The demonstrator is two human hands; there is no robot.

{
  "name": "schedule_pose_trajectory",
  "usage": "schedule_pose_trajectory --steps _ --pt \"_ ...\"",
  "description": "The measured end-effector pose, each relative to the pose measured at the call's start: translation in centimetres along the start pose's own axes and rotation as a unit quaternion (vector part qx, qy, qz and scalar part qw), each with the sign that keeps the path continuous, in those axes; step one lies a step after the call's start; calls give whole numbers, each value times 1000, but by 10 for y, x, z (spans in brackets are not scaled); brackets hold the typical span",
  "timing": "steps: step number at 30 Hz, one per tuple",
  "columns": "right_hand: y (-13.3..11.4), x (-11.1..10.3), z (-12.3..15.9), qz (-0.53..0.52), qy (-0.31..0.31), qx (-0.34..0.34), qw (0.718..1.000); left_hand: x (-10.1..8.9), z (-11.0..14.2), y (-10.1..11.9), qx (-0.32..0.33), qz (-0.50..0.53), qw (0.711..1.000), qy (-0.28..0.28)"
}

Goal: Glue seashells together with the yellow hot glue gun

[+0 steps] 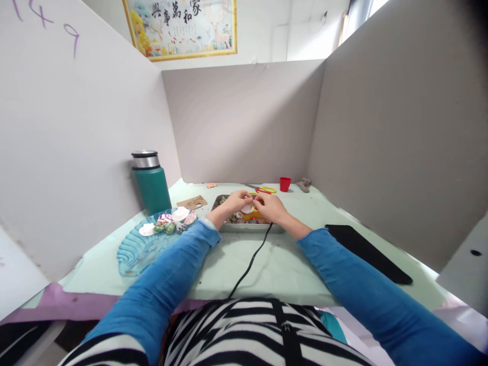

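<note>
At nine o'clock stands a green flask (151,183) beside a blue dish (142,247) of shells. Over the metal tray (249,227) at centre, left hand (235,202) and right hand (269,206) pinch one pale shell (247,208) between their fingers. A black pad (366,251) lies at three o'clock.

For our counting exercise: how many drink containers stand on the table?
2: a green steel-lidded flask at the left partition, and a small red plastic cup at the back. Hands and tray may hide others.
</note>
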State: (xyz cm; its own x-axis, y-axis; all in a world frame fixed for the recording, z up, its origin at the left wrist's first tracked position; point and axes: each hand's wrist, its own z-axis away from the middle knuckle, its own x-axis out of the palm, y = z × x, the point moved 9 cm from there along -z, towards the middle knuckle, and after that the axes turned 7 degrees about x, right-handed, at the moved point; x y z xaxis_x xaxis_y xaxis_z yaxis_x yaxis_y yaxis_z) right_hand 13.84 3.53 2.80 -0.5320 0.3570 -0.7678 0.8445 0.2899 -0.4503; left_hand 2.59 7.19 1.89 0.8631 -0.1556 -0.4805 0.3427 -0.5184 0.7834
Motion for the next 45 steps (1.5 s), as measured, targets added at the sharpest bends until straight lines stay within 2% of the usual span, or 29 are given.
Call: schedule_pose_trajectory --steps 7,15,24,34,38,45 --pt "-1 0 0 -2 -1 -4 1000 1 1 1 -1 7 1000 -1" --pt "-5 -1 2 30 -1 -13 999 -2 -3 0 32 -55 998 -1" --pt "-8 2 3 55 -17 -21 998 -2 -2 1 33 -83 996 -9" --pt "-7 1 4 43 -13 -21 999 -4 -2 4 41 -78 996 5" --pt "-6 -1 3 39 -5 -17 999 -3 -3 2 28 -56 998 5" --pt "-1 -3 2 32 15 2 999 3 1 -1 -3 48 999 -12"
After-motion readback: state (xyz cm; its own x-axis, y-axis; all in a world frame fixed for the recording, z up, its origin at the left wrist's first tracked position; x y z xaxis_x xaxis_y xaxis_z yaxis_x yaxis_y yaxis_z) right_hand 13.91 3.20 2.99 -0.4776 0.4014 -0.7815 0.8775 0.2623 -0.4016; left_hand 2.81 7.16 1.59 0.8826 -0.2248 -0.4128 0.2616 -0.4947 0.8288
